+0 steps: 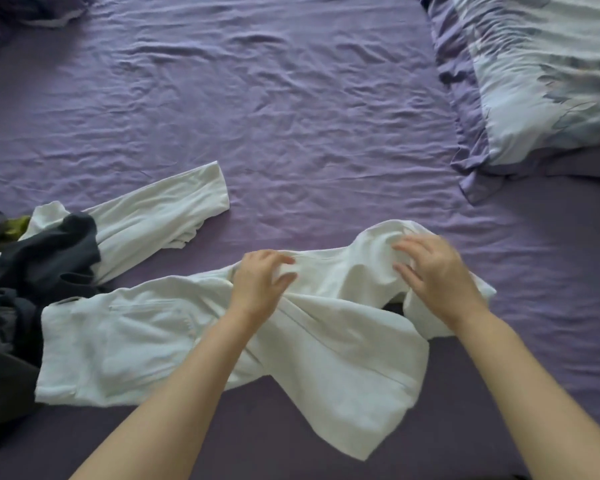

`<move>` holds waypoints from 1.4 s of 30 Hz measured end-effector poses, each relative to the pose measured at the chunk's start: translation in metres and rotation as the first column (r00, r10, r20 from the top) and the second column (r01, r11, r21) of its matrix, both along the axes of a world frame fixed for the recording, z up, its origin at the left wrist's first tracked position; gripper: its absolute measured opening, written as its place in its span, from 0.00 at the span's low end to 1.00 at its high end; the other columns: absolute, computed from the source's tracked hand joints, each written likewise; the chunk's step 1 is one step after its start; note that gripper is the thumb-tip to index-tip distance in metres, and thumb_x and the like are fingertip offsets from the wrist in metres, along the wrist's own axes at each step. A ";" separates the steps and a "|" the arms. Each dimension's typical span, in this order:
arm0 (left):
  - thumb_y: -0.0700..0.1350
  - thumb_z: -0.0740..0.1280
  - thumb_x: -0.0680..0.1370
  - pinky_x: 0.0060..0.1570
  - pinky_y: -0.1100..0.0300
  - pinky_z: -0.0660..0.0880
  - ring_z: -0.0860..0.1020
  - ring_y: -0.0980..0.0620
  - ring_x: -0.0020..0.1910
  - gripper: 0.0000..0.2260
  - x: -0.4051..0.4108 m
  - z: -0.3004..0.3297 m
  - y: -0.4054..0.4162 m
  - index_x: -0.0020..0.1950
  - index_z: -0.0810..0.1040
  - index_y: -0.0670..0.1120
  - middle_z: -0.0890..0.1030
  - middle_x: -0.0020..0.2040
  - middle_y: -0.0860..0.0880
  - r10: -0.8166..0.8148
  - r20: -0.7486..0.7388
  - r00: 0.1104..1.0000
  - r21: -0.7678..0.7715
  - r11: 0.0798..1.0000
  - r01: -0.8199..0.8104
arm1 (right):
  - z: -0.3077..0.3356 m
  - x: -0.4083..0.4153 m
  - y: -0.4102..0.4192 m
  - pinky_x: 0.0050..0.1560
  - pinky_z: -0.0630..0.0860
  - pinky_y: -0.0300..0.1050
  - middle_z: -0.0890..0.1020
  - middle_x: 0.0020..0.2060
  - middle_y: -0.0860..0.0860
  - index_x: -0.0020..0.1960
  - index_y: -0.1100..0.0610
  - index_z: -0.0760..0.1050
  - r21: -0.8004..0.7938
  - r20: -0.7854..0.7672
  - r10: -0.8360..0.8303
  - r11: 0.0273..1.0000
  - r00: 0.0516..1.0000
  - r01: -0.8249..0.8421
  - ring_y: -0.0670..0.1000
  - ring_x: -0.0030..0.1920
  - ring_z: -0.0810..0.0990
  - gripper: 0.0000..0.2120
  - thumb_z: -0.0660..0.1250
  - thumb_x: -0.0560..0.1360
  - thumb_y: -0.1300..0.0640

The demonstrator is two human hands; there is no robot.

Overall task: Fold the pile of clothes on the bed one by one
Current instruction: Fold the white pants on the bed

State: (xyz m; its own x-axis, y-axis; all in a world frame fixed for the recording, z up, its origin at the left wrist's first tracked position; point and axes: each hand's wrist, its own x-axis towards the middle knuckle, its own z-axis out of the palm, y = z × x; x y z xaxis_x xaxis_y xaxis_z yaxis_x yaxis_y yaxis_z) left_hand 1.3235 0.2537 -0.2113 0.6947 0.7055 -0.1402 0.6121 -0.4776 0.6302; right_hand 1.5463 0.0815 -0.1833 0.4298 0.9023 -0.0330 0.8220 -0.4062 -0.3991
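At the far left edge of the bed lies the pile of clothes [25,271] — dark grey and black pieces heaped together, with a scrap of yellow-green cloth [16,227] poking out near the top of the heap. A second dark bundle [18,15] sits well apart in the upper left corner. Reaching out from under the pile, a white garment piece [163,213] stretches up and to the right across the purple sheet [309,109], its squared end lying flat on the wrinkles. Just below it, the white garment [194,341] I am working on spreads across the near middle of the bed, its left end touching the dark pile and a corner trailing toward me at the lower right. My left hand [260,282] rests on its upper edge near the centre, fingers bent and spread, thumb out — the fingertips press into the cloth, though I cannot tell whether they actually pinch a fold. Farther right, my right hand [433,271] hovers on the bunched, raised end of the same garment, fingers loosely curved over the hump of fabric; it is blurred, and I cannot tell if it grips or only touches. Both forearms are bare. Beyond my right hand, in the upper right corner, a pillow [541,81] with a pale blue and lilac print and a purple border lies on the sheet, well apart from the garment.
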 end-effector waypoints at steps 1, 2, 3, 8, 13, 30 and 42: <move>0.45 0.75 0.71 0.58 0.50 0.70 0.78 0.42 0.54 0.09 -0.001 0.001 -0.012 0.49 0.83 0.44 0.83 0.50 0.46 -0.106 0.028 0.994 0.016 0.994 0.106 | -0.007 -0.010 -0.012 0.55 0.75 0.59 0.81 0.51 0.58 0.52 0.63 0.80 0.025 -0.035 0.016 1.000 0.999 -0.015 0.61 0.53 0.79 0.14 0.75 0.68 0.62; 0.47 0.75 0.70 0.58 0.49 0.71 0.78 0.42 0.55 0.11 -0.003 -0.001 -0.023 0.49 0.84 0.45 0.83 0.50 0.47 -0.208 0.033 0.978 0.030 0.978 0.207 | -0.012 -0.021 -0.025 0.53 0.76 0.60 0.81 0.50 0.57 0.51 0.63 0.80 0.030 -0.074 0.029 0.999 0.997 -0.027 0.61 0.53 0.79 0.14 0.76 0.68 0.59; 0.51 0.76 0.69 0.60 0.48 0.69 0.76 0.43 0.58 0.13 -0.006 -0.002 -0.033 0.50 0.84 0.46 0.82 0.52 0.48 -0.303 -0.001 0.953 0.026 0.953 0.303 | -0.017 -0.031 -0.038 0.52 0.77 0.60 0.81 0.50 0.56 0.51 0.62 0.80 0.015 -0.103 0.043 0.999 0.994 -0.042 0.60 0.53 0.80 0.16 0.75 0.68 0.55; 0.60 0.68 0.72 0.73 0.49 0.42 0.52 0.52 0.76 0.22 -0.027 -0.015 -0.052 0.65 0.74 0.58 0.63 0.72 0.55 -0.544 -0.310 0.780 -0.041 0.827 0.560 | -0.039 -0.079 -0.106 0.61 0.71 0.51 0.72 0.66 0.54 0.59 0.56 0.73 -0.069 -0.255 -0.021 0.998 0.967 0.004 0.54 0.65 0.72 0.31 0.67 0.65 0.36; 0.57 0.66 0.75 0.73 0.49 0.43 0.51 0.52 0.76 0.22 -0.034 -0.018 -0.042 0.69 0.68 0.60 0.55 0.76 0.52 -0.522 -0.467 0.714 -0.048 0.821 0.569 | -0.070 -0.091 -0.129 0.69 0.57 0.49 0.47 0.76 0.49 0.69 0.45 0.66 -0.339 -0.304 -0.026 0.937 0.952 -0.083 0.50 0.75 0.49 0.35 0.68 0.66 0.34; 0.69 0.64 0.70 0.61 0.66 0.66 0.69 0.67 0.64 0.23 -0.011 0.079 -0.051 0.62 0.74 0.62 0.74 0.62 0.64 -0.055 0.173 0.983 -0.534 0.834 0.141 | 0.051 -0.054 -0.009 0.33 0.69 0.36 0.77 0.29 0.45 0.39 0.49 0.72 0.009 -0.733 -0.279 0.908 0.620 0.419 0.43 0.31 0.73 0.08 0.68 0.74 0.47; 0.34 0.71 0.73 0.66 0.47 0.69 0.73 0.56 0.65 0.26 -0.070 0.095 0.015 0.67 0.73 0.53 0.76 0.64 0.56 0.372 0.361 0.855 -0.473 0.864 -0.175 | 0.068 -0.134 0.076 0.64 0.67 0.35 0.70 0.67 0.35 0.68 0.32 0.63 0.223 -0.778 0.073 0.961 0.624 0.166 0.38 0.68 0.67 0.26 0.67 0.72 0.40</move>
